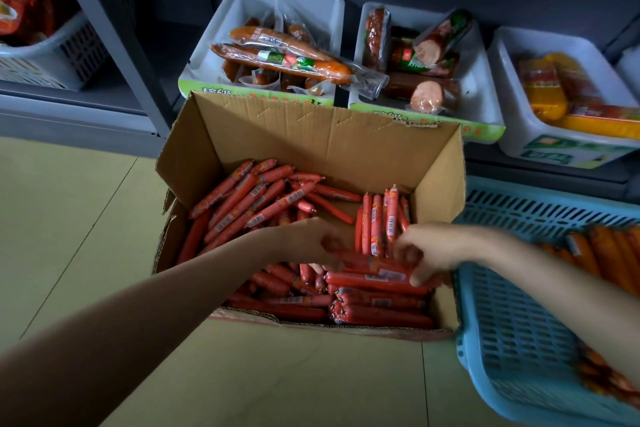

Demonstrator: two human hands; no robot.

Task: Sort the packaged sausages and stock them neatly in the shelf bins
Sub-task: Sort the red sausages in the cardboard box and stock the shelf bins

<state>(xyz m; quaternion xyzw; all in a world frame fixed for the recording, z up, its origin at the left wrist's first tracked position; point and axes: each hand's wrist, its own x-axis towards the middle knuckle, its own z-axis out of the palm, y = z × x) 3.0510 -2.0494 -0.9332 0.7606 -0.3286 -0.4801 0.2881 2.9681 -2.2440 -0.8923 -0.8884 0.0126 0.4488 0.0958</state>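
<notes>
Head camera, wide-angle, looks steeply down, close over cardboard box.

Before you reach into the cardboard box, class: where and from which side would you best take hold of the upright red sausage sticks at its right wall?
Take the upright red sausage sticks by their free top ends, coming straight down from above. They stand on end against the brown cardboard box wall, tops exposed, so a pinching grip across several likely lifts them cleanly.
</notes>
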